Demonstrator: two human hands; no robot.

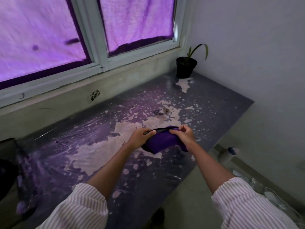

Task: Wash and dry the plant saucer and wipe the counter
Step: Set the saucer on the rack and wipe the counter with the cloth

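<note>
A purple cloth (162, 142) with a dark edge hangs between both hands, a little above the counter. My left hand (140, 137) pinches its left upper edge and my right hand (184, 134) pinches the right upper edge. Below them lies the dark grey counter (214, 104), worn with pale patches and wet-looking streaks on its left half. At the counter's far right corner a black pot with a thin green plant (186, 66) stands directly on the surface. No saucer is visible.
A window with purple curtains (132, 22) runs along the back above a pale ledge. The white wall (255, 55) bounds the counter on the right. A dark object (6, 176) sits at the left edge. A pipe and clutter (229, 154) lie on the floor, right.
</note>
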